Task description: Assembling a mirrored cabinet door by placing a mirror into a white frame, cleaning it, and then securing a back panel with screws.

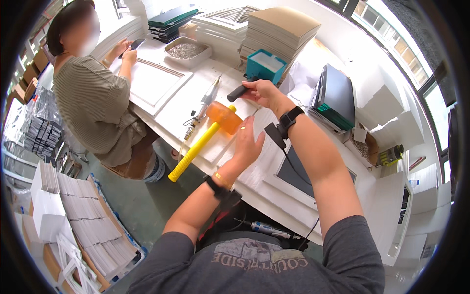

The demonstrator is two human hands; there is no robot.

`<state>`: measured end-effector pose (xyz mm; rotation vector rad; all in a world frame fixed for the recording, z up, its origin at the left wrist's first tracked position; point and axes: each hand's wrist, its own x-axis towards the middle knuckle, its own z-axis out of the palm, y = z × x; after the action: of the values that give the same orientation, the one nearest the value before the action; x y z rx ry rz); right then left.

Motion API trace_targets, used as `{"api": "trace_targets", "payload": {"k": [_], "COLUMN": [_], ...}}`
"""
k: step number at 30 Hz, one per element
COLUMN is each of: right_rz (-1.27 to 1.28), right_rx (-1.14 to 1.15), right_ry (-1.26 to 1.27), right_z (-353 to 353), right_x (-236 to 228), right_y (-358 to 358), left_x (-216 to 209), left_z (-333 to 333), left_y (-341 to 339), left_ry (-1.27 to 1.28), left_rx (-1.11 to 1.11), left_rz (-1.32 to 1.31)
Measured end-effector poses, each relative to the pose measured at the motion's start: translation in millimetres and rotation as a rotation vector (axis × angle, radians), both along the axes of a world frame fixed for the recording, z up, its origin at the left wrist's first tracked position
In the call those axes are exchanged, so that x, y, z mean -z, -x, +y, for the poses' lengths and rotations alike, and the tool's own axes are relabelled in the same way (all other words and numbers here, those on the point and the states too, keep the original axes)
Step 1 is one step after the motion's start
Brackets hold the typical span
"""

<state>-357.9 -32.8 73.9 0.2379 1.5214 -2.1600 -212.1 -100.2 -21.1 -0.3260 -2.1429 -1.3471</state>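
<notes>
Above the white work table, my right hand [266, 94] grips a short black cylindrical handle [238, 93]; any further part of it is hidden by my fingers. My left hand [248, 143] has its fingers stretched out beside the orange head of a mallet [224, 117], and I cannot tell whether they touch it. The mallet's yellow handle [195, 151] points toward the table's near edge. A slim silver air tool [209, 98] with a hose fitting lies just beyond the mallet. White frame pieces lie on the table under my hands.
A teal bin [266, 67] and a tall board stack [279, 29] stand at the back. A box of small metal parts [186, 51] is farther left. Dark panels [335, 95] are stacked at right. A seated co-worker [98, 98] holds a phone [136, 44]. Pallets of white strips [93, 215] stand lower left.
</notes>
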Motion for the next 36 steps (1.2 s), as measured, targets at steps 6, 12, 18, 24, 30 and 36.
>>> {"api": "trace_targets", "payload": {"k": [6, 12, 18, 24, 30, 36], "right_rz": [-0.001, -0.009, -0.014, -0.039, -0.014, 0.132], "right_rx": [-0.045, -0.05, 0.031, -0.087, -0.049, -0.018], "right_ry": [-0.047, 0.021, 0.086, 0.083, 0.18, 0.156], "right_z": [1, -24, 12, 20, -12, 13], "right_x": [1, 14, 16, 13, 2, -46], "right_y": [-5, 5, 5, -1, 14, -10], "left_x": [34, 81, 62, 36, 74, 24], "left_z": [34, 15, 39, 29, 18, 39], "left_y": [110, 191, 174, 153, 161, 135], "left_ry": [0.168, -0.541, -0.162, 0.237, 0.403, 0.293], "left_rx": [-0.204, 0.012, -0.101, -0.312, -0.739, -0.379], "left_rz": [-0.064, 0.028, -0.208, -0.419, -0.114, -0.506]}}
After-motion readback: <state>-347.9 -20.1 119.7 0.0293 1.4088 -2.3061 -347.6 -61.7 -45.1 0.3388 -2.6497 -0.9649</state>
